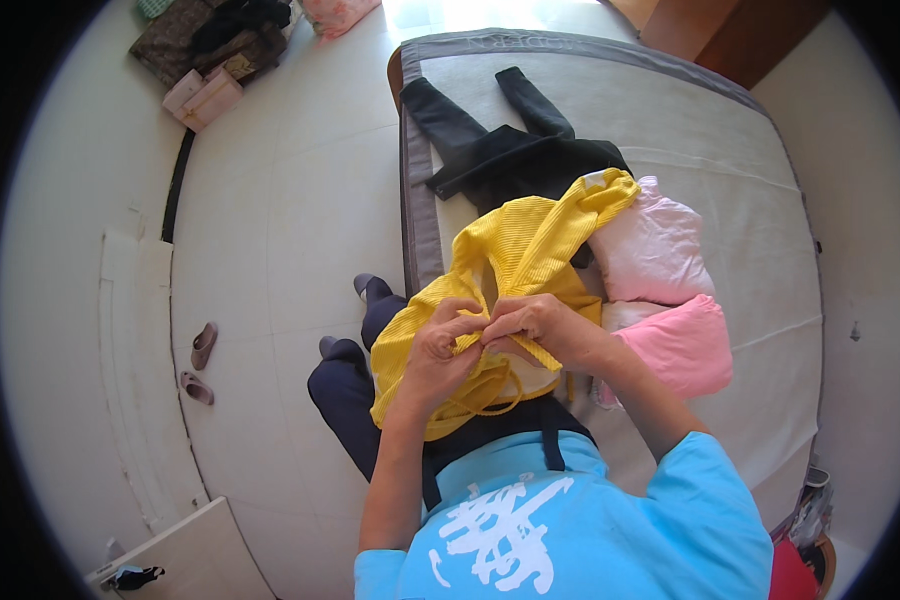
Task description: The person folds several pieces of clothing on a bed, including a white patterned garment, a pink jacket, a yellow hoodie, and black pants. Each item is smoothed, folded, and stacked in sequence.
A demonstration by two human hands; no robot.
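A yellow corduroy garment (525, 240) lies across my lap and the near part of the bed, with a thin yellow cord hanging in a loop near my waist. My left hand (442, 345) and my right hand (529, 322) meet at its opening, and both pinch its edge between thumb and fingers. What sits between the fingertips is too small to tell. Beyond the yellow garment a black garment (510, 161) is spread out, its two long parts pointing away. At the right are a pale pink folded cloth item (652, 247) and a brighter pink one (675, 349).
The bed (757, 225) has a light cover and a grey border. Brown slippers (204, 345) stand on the tiled floor at the left. Pink boxes (206, 97) are by the far left wall, beside a brown piece of furniture with dark cloth on it. A red item (791, 571) is at the lower right.
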